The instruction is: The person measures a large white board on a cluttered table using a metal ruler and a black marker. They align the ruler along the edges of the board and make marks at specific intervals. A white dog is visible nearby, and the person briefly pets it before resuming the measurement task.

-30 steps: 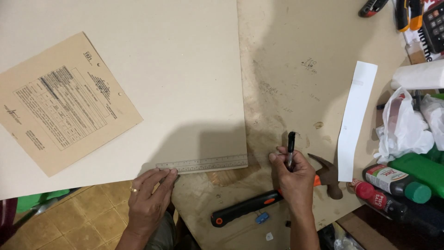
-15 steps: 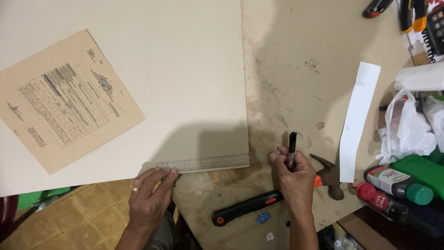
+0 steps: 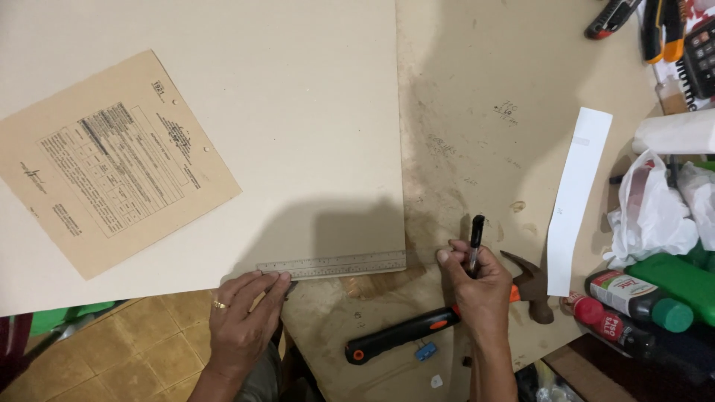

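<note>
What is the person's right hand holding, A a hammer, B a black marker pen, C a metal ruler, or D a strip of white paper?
B: the right hand grips a black marker pen upright, while the hammer lies on the bench beneath it, the metal ruler sits under the left hand's fingertips, and the strip of white paper lies apart to the right.

A steel ruler (image 3: 332, 265) lies flat along the near edge of a large pale board (image 3: 298, 112) (fingertips on its left end), while a black marker (image 3: 475, 240) stands upright, gripped, just right of it.
</note>
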